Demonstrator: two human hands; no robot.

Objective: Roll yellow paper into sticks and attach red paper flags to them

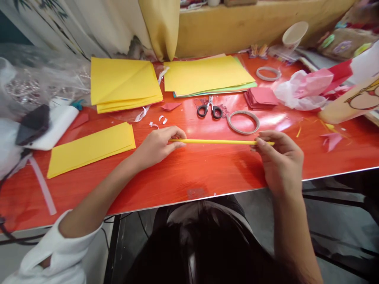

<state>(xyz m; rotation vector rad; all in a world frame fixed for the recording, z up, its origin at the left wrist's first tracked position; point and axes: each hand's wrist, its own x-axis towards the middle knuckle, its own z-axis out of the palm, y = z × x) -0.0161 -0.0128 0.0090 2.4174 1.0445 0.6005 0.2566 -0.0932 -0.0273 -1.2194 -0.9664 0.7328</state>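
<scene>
A thin yellow paper stick [219,141], rolled or tightly folded, stretches level between my two hands just over the red table. My left hand [160,145] pinches its left end between thumb and fingers. At the other end my right hand [280,157] grips it, with a short tip poking out past the thumb. Behind the stick lie small scissors [210,108] with black handles and a roll of tape [243,122]. To the left of my left hand is a stack of narrow yellow paper strips [91,149].
Yellow sheets [124,83] and another paper pile [207,75] lie at the back. Red paper squares [261,98], a second tape roll [268,73] and a paper cup [295,34] stand right. A white phone-like device [56,128] sits left. The table's front edge [177,203] is near my body.
</scene>
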